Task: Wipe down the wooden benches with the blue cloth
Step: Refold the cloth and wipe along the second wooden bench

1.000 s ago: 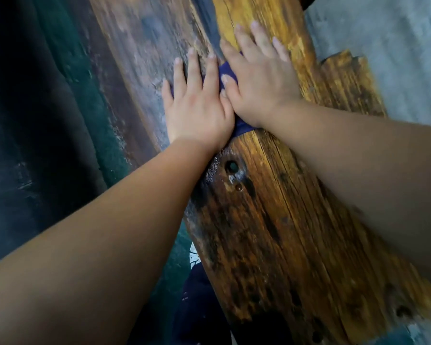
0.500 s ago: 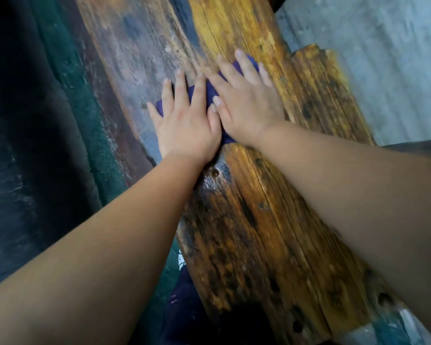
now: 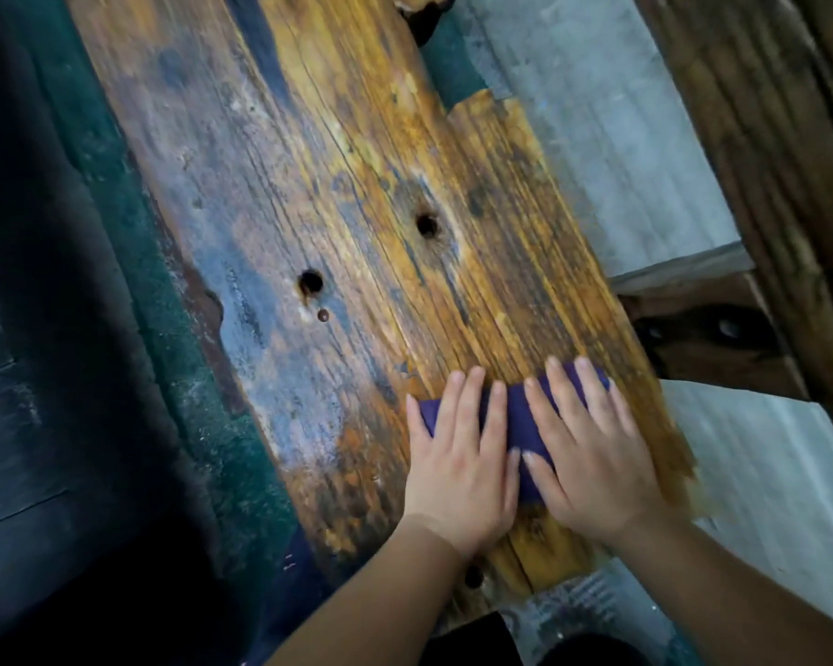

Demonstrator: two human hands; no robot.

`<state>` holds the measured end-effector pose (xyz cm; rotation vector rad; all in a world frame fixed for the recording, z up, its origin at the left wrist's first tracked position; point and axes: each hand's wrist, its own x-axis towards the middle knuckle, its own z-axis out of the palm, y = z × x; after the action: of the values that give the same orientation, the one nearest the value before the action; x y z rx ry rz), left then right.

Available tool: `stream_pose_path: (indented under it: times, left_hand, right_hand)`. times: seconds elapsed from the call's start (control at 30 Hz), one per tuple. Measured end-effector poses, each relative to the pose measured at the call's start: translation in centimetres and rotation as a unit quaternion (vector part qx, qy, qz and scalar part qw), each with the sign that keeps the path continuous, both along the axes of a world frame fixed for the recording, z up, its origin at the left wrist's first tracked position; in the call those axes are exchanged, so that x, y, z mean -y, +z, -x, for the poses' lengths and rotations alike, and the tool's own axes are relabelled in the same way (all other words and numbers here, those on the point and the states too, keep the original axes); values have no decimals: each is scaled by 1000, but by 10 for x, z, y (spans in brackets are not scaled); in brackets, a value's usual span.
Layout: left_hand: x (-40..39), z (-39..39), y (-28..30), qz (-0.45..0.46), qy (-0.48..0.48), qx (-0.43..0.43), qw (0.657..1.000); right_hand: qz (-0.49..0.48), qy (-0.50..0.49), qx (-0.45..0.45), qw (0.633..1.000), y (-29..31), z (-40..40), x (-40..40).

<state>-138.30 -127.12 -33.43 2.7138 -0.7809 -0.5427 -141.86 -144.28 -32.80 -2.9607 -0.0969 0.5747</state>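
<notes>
Grey concrete floor [image 3: 621, 151] at right; dark wooden frame [image 3: 760, 151] beside; green surface [image 3: 131, 223] at left.

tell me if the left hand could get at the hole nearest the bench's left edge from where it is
Probably yes. The left hand presses flat on the blue cloth, and the hole lies up the bench over bare wood, with nothing between.

Both forearms bare, no sleeves or jewellery.

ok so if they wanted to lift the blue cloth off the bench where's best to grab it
Probably the right end of the blue cloth, which sticks out past the right hand near the bench edge. It lies flat under both palms, so pinch that exposed end from the right, lifting the left hand first.
</notes>
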Motion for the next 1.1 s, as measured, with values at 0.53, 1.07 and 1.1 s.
stream_pose_path:
  times: [0.53,1.07,1.1]
  left_hand:
    - [6,-49,-6,-38,-12,10,999]
    - [-53,-283,-14,-26,113,76,990]
    - [-56,-297,-14,-24,112,79,990]
  right_hand:
    - [-14,-53,20,998,-7,-43,13]
    - [14,49,78,996,-16,-324,-48]
    - [10,44,82,996,-16,-338,-51]
